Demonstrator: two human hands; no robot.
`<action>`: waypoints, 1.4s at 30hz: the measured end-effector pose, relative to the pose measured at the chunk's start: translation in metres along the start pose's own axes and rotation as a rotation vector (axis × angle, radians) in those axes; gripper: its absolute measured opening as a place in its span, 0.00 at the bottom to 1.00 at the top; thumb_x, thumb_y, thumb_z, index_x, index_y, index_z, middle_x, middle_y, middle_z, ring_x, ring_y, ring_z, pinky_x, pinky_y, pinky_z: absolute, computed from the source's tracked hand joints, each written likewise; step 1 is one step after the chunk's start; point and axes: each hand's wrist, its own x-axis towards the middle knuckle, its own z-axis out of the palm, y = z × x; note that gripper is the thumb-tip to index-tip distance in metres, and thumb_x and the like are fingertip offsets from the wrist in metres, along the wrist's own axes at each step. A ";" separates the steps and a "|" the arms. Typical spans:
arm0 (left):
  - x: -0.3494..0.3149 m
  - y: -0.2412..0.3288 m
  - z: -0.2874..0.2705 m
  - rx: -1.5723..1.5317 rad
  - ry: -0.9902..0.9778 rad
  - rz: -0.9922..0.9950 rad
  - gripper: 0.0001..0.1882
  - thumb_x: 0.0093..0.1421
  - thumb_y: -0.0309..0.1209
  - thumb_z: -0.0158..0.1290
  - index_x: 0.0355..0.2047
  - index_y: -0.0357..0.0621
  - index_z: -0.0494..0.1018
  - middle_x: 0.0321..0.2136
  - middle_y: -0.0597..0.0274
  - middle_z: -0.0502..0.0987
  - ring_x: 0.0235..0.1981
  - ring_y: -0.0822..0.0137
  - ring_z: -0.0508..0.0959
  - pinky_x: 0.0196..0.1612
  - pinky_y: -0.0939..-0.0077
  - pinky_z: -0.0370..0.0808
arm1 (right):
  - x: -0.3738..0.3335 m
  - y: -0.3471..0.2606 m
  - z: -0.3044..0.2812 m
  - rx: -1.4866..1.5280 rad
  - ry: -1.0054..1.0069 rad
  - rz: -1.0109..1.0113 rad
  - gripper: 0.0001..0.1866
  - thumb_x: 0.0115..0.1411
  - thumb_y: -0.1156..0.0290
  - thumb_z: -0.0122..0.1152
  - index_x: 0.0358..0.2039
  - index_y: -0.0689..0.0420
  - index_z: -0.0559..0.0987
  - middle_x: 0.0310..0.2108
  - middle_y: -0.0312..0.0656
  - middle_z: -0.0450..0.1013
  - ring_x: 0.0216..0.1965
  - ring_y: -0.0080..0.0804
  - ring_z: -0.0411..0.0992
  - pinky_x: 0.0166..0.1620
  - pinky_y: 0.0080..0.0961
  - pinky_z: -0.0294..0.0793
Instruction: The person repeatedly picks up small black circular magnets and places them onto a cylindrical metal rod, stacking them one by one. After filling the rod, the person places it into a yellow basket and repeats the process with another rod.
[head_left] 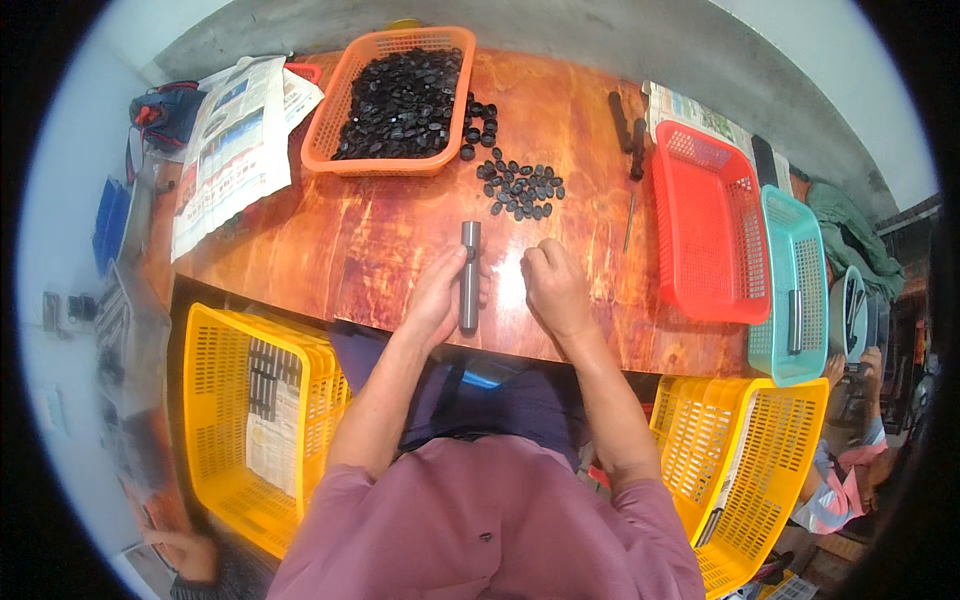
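My left hand (437, 297) is wrapped round a grey metal tube (470, 290), which points away from me over the near part of the wooden table. A small dark opening shows near the tube's far end. To its right, my right hand (557, 288) is closed, fingers curled in, apart from the tube; anything in its fingers is hidden. Beyond both hands lies a loose cluster of small black oval pieces (520, 190). An orange basket (385, 166) at the back left holds a heap of similar black pieces (405, 105). A few round black pieces (469, 152) sit beside it.
A screwdriver (637, 150) lies on the right, near a red basket (700, 220) and a teal basket (785, 350) with a grey tube inside. Yellow crates (225, 320) (800, 400) stand at both sides below the table edge. Newspaper (225, 150) covers the left; other people's hands (870, 370) show at the rim.
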 end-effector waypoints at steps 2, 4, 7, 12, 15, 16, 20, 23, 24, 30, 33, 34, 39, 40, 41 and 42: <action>-0.002 -0.002 -0.002 -0.018 -0.008 0.001 0.19 0.75 0.40 0.44 0.54 0.37 0.70 0.33 0.56 0.78 0.28 0.64 0.77 0.34 0.70 0.77 | -0.003 -0.001 0.002 -0.116 -0.042 -0.048 0.03 0.58 0.78 0.60 0.31 0.61 0.74 0.33 0.47 0.70 0.38 0.46 0.74 0.40 0.39 0.74; -0.002 0.000 -0.002 -0.027 -0.009 -0.011 0.19 0.75 0.40 0.44 0.54 0.37 0.70 0.33 0.55 0.78 0.28 0.64 0.77 0.34 0.70 0.78 | -0.004 -0.004 0.000 -0.053 -0.053 -0.113 0.04 0.58 0.77 0.61 0.34 0.61 0.76 0.36 0.49 0.70 0.39 0.47 0.74 0.41 0.40 0.74; -0.004 0.002 -0.001 -0.035 -0.014 -0.006 0.18 0.75 0.39 0.43 0.54 0.37 0.70 0.34 0.55 0.78 0.29 0.64 0.78 0.35 0.70 0.78 | -0.011 -0.008 -0.006 0.133 -0.009 0.021 0.10 0.58 0.77 0.63 0.41 0.62 0.78 0.39 0.51 0.73 0.41 0.48 0.75 0.43 0.38 0.76; -0.002 0.002 -0.003 -0.037 -0.035 -0.010 0.18 0.75 0.37 0.42 0.56 0.35 0.70 0.36 0.54 0.79 0.33 0.63 0.80 0.37 0.68 0.80 | -0.007 0.009 -0.023 0.348 -0.033 0.494 0.19 0.56 0.76 0.67 0.49 0.61 0.80 0.42 0.51 0.78 0.42 0.48 0.77 0.47 0.36 0.77; -0.002 0.002 -0.003 -0.067 -0.057 -0.020 0.16 0.75 0.34 0.43 0.54 0.35 0.70 0.38 0.51 0.79 0.34 0.62 0.81 0.38 0.67 0.80 | -0.004 0.001 -0.023 0.285 -0.117 0.428 0.18 0.56 0.75 0.67 0.49 0.61 0.81 0.41 0.50 0.77 0.43 0.47 0.77 0.47 0.36 0.77; -0.002 0.003 -0.005 -0.082 -0.059 -0.025 0.15 0.75 0.33 0.43 0.53 0.36 0.70 0.39 0.51 0.79 0.34 0.62 0.81 0.38 0.67 0.81 | -0.002 -0.001 -0.023 0.294 -0.121 0.375 0.18 0.56 0.76 0.68 0.48 0.60 0.81 0.40 0.49 0.76 0.41 0.46 0.77 0.46 0.35 0.76; -0.001 0.005 -0.001 -0.077 -0.080 -0.028 0.15 0.75 0.33 0.42 0.52 0.35 0.69 0.39 0.50 0.79 0.35 0.62 0.81 0.39 0.66 0.80 | 0.002 0.006 -0.020 0.277 -0.176 0.272 0.16 0.56 0.75 0.68 0.46 0.60 0.82 0.37 0.49 0.75 0.41 0.46 0.76 0.46 0.36 0.76; 0.000 0.003 -0.006 -0.068 -0.128 -0.025 0.20 0.75 0.34 0.42 0.59 0.33 0.68 0.41 0.49 0.79 0.36 0.61 0.81 0.42 0.66 0.81 | 0.005 0.004 -0.019 0.241 -0.204 0.286 0.13 0.57 0.74 0.68 0.44 0.61 0.82 0.35 0.49 0.75 0.40 0.47 0.76 0.45 0.38 0.76; 0.000 0.003 -0.006 -0.057 -0.126 -0.022 0.20 0.75 0.34 0.42 0.60 0.33 0.68 0.41 0.49 0.79 0.37 0.61 0.81 0.42 0.66 0.81 | 0.005 0.002 -0.018 0.232 -0.202 0.275 0.14 0.57 0.74 0.68 0.44 0.61 0.82 0.35 0.49 0.75 0.40 0.47 0.76 0.45 0.38 0.76; 0.000 -0.001 -0.002 -0.059 -0.147 0.016 0.18 0.76 0.31 0.39 0.61 0.36 0.67 0.43 0.55 0.77 0.39 0.65 0.79 0.42 0.68 0.80 | 0.014 -0.043 -0.014 0.461 -0.042 0.224 0.14 0.56 0.74 0.68 0.43 0.61 0.81 0.35 0.48 0.75 0.36 0.46 0.77 0.43 0.37 0.76; 0.000 -0.001 0.004 -0.083 -0.094 0.039 0.19 0.75 0.30 0.41 0.63 0.36 0.66 0.46 0.57 0.76 0.43 0.66 0.79 0.45 0.67 0.80 | 0.017 -0.048 -0.002 0.389 0.007 0.133 0.13 0.55 0.74 0.68 0.42 0.59 0.81 0.36 0.47 0.76 0.34 0.47 0.76 0.40 0.37 0.76; -0.001 -0.002 0.003 -0.088 -0.079 0.044 0.19 0.75 0.29 0.42 0.62 0.35 0.66 0.47 0.57 0.76 0.45 0.66 0.79 0.48 0.66 0.80 | 0.018 -0.049 0.002 0.347 0.012 0.105 0.13 0.55 0.74 0.68 0.42 0.59 0.82 0.36 0.47 0.76 0.34 0.47 0.76 0.40 0.37 0.76; -0.001 -0.005 -0.005 -0.059 -0.117 0.046 0.19 0.74 0.30 0.44 0.62 0.37 0.67 0.47 0.59 0.77 0.44 0.68 0.79 0.45 0.70 0.80 | 0.020 -0.053 0.000 0.212 0.054 -0.012 0.12 0.56 0.73 0.67 0.42 0.58 0.82 0.36 0.45 0.76 0.34 0.47 0.76 0.38 0.38 0.75; -0.001 -0.003 -0.003 -0.074 -0.130 0.040 0.19 0.75 0.31 0.44 0.62 0.38 0.67 0.45 0.60 0.77 0.41 0.70 0.79 0.42 0.73 0.80 | 0.020 -0.052 0.000 0.191 0.067 -0.038 0.12 0.56 0.73 0.68 0.42 0.58 0.82 0.36 0.45 0.76 0.33 0.47 0.76 0.38 0.37 0.75; -0.002 -0.001 -0.001 -0.090 -0.143 0.033 0.18 0.75 0.32 0.44 0.61 0.38 0.68 0.43 0.61 0.77 0.39 0.72 0.79 0.39 0.76 0.79 | 0.019 -0.052 0.000 0.170 0.080 -0.064 0.12 0.56 0.73 0.68 0.42 0.58 0.82 0.36 0.45 0.76 0.33 0.47 0.76 0.38 0.37 0.75; -0.003 0.000 0.000 -0.037 -0.130 0.034 0.18 0.75 0.33 0.45 0.60 0.39 0.69 0.41 0.62 0.77 0.36 0.73 0.79 0.37 0.77 0.79 | 0.018 -0.052 0.000 0.141 0.092 -0.092 0.13 0.56 0.73 0.68 0.42 0.59 0.82 0.36 0.45 0.76 0.33 0.47 0.76 0.38 0.36 0.75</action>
